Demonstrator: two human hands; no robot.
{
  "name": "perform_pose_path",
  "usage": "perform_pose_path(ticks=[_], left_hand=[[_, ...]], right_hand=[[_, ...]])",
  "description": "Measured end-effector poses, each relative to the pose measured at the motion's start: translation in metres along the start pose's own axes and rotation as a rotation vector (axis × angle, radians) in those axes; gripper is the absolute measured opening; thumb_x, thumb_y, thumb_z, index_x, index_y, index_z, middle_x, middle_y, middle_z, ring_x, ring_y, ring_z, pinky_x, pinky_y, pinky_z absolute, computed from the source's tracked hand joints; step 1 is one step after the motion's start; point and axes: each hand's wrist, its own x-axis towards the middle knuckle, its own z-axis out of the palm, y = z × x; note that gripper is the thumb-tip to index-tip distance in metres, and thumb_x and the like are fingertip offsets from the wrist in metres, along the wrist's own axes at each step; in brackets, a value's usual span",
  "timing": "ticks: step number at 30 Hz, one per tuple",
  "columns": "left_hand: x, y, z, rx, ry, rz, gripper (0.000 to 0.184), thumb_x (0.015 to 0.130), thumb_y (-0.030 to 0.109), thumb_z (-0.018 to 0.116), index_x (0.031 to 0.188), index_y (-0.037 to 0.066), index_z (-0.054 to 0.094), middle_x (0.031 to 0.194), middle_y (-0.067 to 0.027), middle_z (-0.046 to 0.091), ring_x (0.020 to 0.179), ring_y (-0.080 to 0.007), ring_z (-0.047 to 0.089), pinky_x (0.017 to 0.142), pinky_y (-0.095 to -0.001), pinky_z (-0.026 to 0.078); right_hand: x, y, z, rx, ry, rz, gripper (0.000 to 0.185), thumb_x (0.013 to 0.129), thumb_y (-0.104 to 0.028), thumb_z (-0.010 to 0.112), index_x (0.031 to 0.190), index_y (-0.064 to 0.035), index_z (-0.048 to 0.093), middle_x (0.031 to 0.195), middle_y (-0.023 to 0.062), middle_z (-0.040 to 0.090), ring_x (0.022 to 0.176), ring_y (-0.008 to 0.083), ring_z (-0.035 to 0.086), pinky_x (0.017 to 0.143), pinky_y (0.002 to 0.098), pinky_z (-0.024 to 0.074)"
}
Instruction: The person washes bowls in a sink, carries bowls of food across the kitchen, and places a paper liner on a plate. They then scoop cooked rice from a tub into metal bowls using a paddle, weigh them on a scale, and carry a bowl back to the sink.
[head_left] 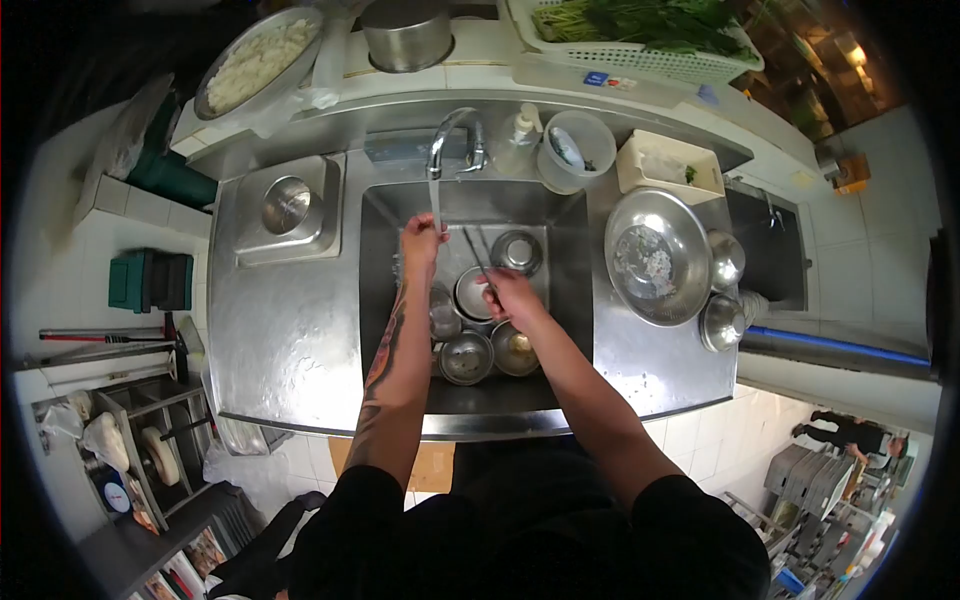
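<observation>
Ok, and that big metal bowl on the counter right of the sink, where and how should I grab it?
Probably by the rim of the big metal bowl, coming from the sink side: it opens upward and its left edge looks clear, while two small bowls crowd its right and a cream bin its far edge. Keep it level; white bits lie inside.

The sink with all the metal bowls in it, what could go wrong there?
The thin utensil might slip from the right hand's grip and clatter onto the metal bowls crowded in the sink.

Water seems to run from the tap onto the left hand, so it could splash.
</observation>
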Motion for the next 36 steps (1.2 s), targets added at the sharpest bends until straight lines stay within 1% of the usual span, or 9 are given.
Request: perform_pose_path(ticks=[7, 11, 12, 14, 16, 20, 27, 31, 36], left_hand=[[-0.002, -0.015, 0.058, -0.173, 0.298, -0.332, 0.017, 0.097, 0.015, 0.048, 0.096, 0.006, 0.063, 0.073, -0.0003, 0.056, 0.059, -0.0128, 0.053, 0.053, -0.0294, 0.043], [0.071, -0.04, 0.059, -0.467, -0.401, 0.11, 0.015, 0.098, 0.022, 0.053, 0.084, 0.019, 0.053, 0.069, 0.0057, 0.048, 0.057, -0.0113, 0.045, 0.053, -0.0283, 0.039], [0.076, -0.026, 0.084, -0.37, -0.061, 0.036, 0.008, 0.098, 0.016, 0.053, 0.093, 0.014, 0.058, 0.074, 0.0039, 0.05, 0.063, -0.01, 0.047, 0.058, -0.0257, 0.041], [0.042, -0.021, 0.124, 0.063, -0.114, 0.451, 0.034, 0.095, 0.011, 0.054, 0.127, 0.002, 0.058, 0.109, -0.0091, 0.064, 0.097, -0.0199, 0.062, 0.087, -0.0329, 0.05], [0.033, -0.024, 0.107, 1.174, -0.169, 0.887, 0.042, 0.096, 0.017, 0.054, 0.133, -0.003, 0.053, 0.133, -0.0214, 0.056, 0.122, -0.0347, 0.055, 0.106, -0.0426, 0.042], [-0.045, -0.038, 0.065, 0.406, -0.438, 0.181, 0.046, 0.1, 0.025, 0.058, 0.139, 0.001, 0.052, 0.122, -0.0161, 0.065, 0.109, -0.0269, 0.063, 0.095, -0.0353, 0.053], [-0.26, -0.143, -0.022, 1.172, -0.606, 0.182, 0.025, 0.1, 0.022, 0.055, 0.119, 0.004, 0.056, 0.101, -0.0107, 0.064, 0.091, -0.0227, 0.06, 0.082, -0.035, 0.051], [-0.341, -0.166, 0.045, 1.217, -0.823, 0.237, 0.017, 0.101, 0.019, 0.052, 0.107, 0.004, 0.056, 0.091, -0.009, 0.062, 0.082, -0.0199, 0.058, 0.077, -0.0331, 0.049], [-0.455, -0.197, 0.202, 0.875, -1.246, 0.299, 0.016, 0.101, 0.016, 0.049, 0.093, 0.004, 0.056, 0.08, -0.0069, 0.06, 0.072, -0.0164, 0.055, 0.07, -0.0306, 0.046]], right_hand=[[-0.03, 0.122, -0.104, -0.876, 0.439, -0.568, 0.027, 0.098, -0.025, 0.053, 0.098, -0.0017, 0.065, 0.084, 0.0166, 0.071, 0.071, 0.0307, 0.07, 0.061, 0.0474, 0.0542], [-0.126, 0.103, -0.103, -1.25, 0.422, -0.369, 0.016, 0.088, -0.018, 0.06, 0.096, -0.0049, 0.066, 0.087, 0.0191, 0.071, 0.082, 0.0357, 0.071, 0.073, 0.0484, 0.0559], [-0.143, 0.1, -0.107, -1.305, 0.356, -0.322, 0.015, 0.084, -0.016, 0.063, 0.094, -0.0054, 0.067, 0.087, 0.0192, 0.071, 0.084, 0.0365, 0.071, 0.073, 0.05, 0.0558], [-0.151, 0.122, -0.128, -1.293, 0.361, -0.298, 0.02, 0.077, -0.013, 0.068, 0.095, -0.0049, 0.069, 0.086, 0.0181, 0.071, 0.084, 0.0359, 0.071, 0.074, 0.0488, 0.0569], [-0.173, 0.131, -0.146, -1.228, 0.446, -0.32, 0.024, 0.073, -0.01, 0.071, 0.096, -0.005, 0.07, 0.094, 0.0167, 0.072, 0.09, 0.0348, 0.071, 0.078, 0.048, 0.057], [-0.283, 0.11, -0.188, -0.969, 0.688, -0.48, 0.019, 0.078, -0.011, 0.067, 0.097, -0.0077, 0.064, 0.096, 0.0151, 0.068, 0.095, 0.0375, 0.067, 0.078, 0.0496, 0.0545], [-0.498, 0.178, -0.286, -0.577, 1.256, -0.8, 0.015, 0.088, -0.019, 0.066, 0.094, -0.0052, 0.064, 0.088, 0.0153, 0.068, 0.081, 0.0427, 0.065, 0.069, 0.0521, 0.0504], [-0.651, 0.228, -0.329, -0.482, 1.296, -0.888, 0.018, 0.091, -0.019, 0.066, 0.099, -0.0035, 0.066, 0.074, 0.0114, 0.068, 0.074, 0.0332, 0.068, 0.064, 0.0443, 0.0517], [-0.727, 0.369, -0.392, 0.527, 0.713, -1.008, 0.02, 0.098, -0.022, 0.064, 0.102, -0.0027, 0.068, 0.079, 0.0023, 0.067, 0.07, 0.0086, 0.063, 0.058, 0.0305, 0.0503]])
